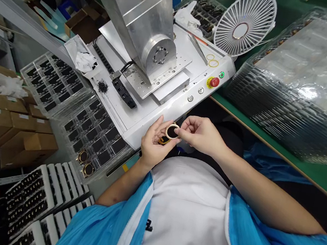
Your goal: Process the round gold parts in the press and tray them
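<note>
Gold-rimmed black disc [172,131]: up between both hands, in front of the wearer's torso, just off the machine's near edge. Left hand [157,142] at its 8 o'clock, fingers curled and closed round it, thumb underneath. Right hand [200,135] at 3 o'clock, thumb and index drawn together at the disc; pinching the rim or just pressing the face, can't tell. Yellow-and-black bit [163,141] below the disc, unclear what.

To do this well, I'd say: left bears the part by its rim, right works lightly with fingertips, disc face level and unsmudged.

Outward: white machine base [179,100] toward 12, red emergency-stop button [214,82] at 1; elbows clear of it. Clear plastic tray [102,167] around 9, two similar gold-rimmed discs [88,169] in its near cells. Clear tray stack [308,58] at 2.
</note>
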Available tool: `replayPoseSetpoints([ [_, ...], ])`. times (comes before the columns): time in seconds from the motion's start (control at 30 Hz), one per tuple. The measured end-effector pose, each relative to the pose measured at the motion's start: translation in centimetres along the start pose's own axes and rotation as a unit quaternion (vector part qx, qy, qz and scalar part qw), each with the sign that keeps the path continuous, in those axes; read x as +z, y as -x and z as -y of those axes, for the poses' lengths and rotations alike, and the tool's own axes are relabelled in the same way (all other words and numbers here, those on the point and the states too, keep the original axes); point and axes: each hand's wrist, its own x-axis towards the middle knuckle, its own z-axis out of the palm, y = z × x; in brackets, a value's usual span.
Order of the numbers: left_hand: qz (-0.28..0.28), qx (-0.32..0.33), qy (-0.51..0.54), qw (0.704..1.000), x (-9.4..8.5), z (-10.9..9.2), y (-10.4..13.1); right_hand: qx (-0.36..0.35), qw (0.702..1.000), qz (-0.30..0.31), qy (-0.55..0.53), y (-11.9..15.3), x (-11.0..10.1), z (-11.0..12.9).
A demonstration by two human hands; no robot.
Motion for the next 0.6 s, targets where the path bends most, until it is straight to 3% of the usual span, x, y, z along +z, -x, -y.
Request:
replayPoseSetpoints([
  [0.13, 0.002, 0.002, 0.005, 1.000, 0.3, 0.1, 0.2, 0.032, 0.997, 0.011, -0.070, -0.1, 0.2, -0.3],
  [0.23, 0.043, 0.005, 0.021, 0.999, 0.6, 0.2, 0.4, 0.043, 0.994, 0.036, -0.097, 0.7, -0.6, -0.4],
  [0.3, 0.071, 0.006, 0.024, 0.997, 0.6, 0.3, 0.6, 0.007, 0.996, -0.023, -0.081, 1.9, -2.7, -0.2],
  [0.4, 0.089, -0.012, 0.015, 0.996, 0.3, 0.7, 0.9, -0.095, 0.968, -0.232, -0.019, 4.8, -8.9, -0.1],
  [0.43, 0.094, -0.025, 0.012, 0.995, 0.2, 0.8, 1.0, -0.131, 0.935, -0.329, 0.013, 6.2, -11.7, -0.2],
  [0.47, 0.102, -0.040, 0.012, 0.994, 0.1, 0.9, 1.1, -0.168, 0.883, -0.434, 0.056, 7.8, -14.6, -0.5],
  [0.5, 0.112, -0.052, 0.015, 0.992, 0.1, 0.9, 1.2, -0.193, 0.805, -0.551, 0.111, 9.5, -17.5, -0.9],
  [0.53, 0.122, -0.062, 0.020, 0.990, 0.1, 0.9, 1.2, -0.199, 0.698, -0.665, 0.174, 11.2, -20.2, -1.4],
  [0.57, 0.133, -0.068, 0.024, 0.988, 0.2, 0.8, 1.2, -0.171, 0.613, -0.735, 0.236, 13.0, -22.5, -2.0],
  [0.6, 0.145, -0.069, 0.027, 0.987, 0.3, 0.7, 1.1, -0.129, 0.556, -0.771, 0.282, 14.5, -24.3, -2.6],
])
